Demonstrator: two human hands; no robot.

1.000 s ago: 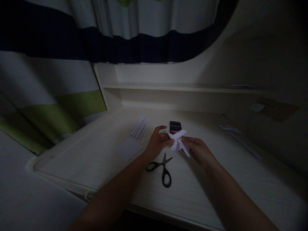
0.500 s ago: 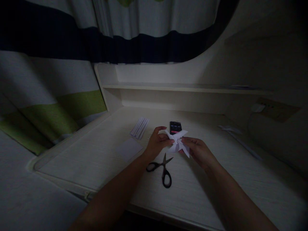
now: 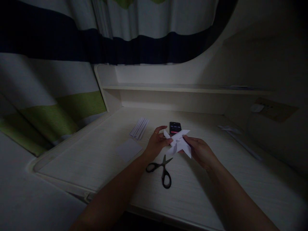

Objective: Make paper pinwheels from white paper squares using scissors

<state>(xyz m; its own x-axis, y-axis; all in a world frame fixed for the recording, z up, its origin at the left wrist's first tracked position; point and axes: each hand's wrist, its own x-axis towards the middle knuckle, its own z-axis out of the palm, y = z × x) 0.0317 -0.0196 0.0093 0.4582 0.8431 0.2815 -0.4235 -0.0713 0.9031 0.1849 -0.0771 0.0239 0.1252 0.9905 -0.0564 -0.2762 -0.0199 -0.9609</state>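
Observation:
A white paper pinwheel (image 3: 179, 144) with pointed blades is held above the desk between both hands. My left hand (image 3: 157, 142) pinches its left side, thumb on top. On the right edge, my right hand (image 3: 198, 149) grips it with the thumb over the paper; the fingers beneath are partly hidden. Closer to me lie scissors (image 3: 163, 165) with black handles, their blades spread apart. Just behind the pinwheel rests a phone (image 3: 175, 126) showing a running timer, its lower part covered by the paper.
Left of my hands, a square sheet of paper (image 3: 130, 149) lies in front of several white paper strips (image 3: 139, 128). More thin white items (image 3: 240, 142) lie along the right side. A shelf (image 3: 168, 87) runs across the back, below a striped curtain (image 3: 144, 48).
The pinwheel has turned and tilted slightly, its blades now more spread out. My right thumb has shifted from near its centre toward the right edge.

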